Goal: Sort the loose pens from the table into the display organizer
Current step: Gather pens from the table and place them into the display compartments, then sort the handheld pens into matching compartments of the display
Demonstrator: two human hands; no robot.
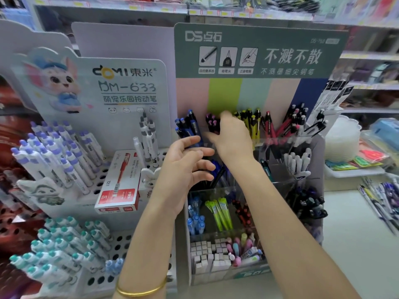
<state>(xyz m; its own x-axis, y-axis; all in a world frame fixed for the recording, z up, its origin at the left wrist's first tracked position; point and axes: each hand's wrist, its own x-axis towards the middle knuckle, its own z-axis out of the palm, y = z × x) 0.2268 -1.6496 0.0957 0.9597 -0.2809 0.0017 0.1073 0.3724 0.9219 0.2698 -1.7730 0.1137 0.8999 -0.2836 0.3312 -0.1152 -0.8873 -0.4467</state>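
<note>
Has the loose pens (380,199) lying in a blurred heap at the far right of the white table (354,234), well apart from both hands. Stands before the display organizer (285,175), a tiered clear-walled rack under a green header card (259,50), stocked with pens sorted by colour. Reaches the right hand (232,137) into the top row, back of the hand to the camera, fingers hidden among the purple-capped pens (210,121); cannot tell whether pinching one or merely touching. Holds the left hand (183,169) lower and to the left, in front of the second tier, fingers spread and loosely curled, gripping nothing visible. Shows blue pens (187,126) just left of the right hand, yellow pens (250,121) and red pens (269,126) to its right, green pens (220,212) in a lower compartment. Wears a gold bangle (140,290) on the left wrist. Has a red pen box (118,182) leaning on the white perforated stand (129,83) just left of the organizer.
</note>
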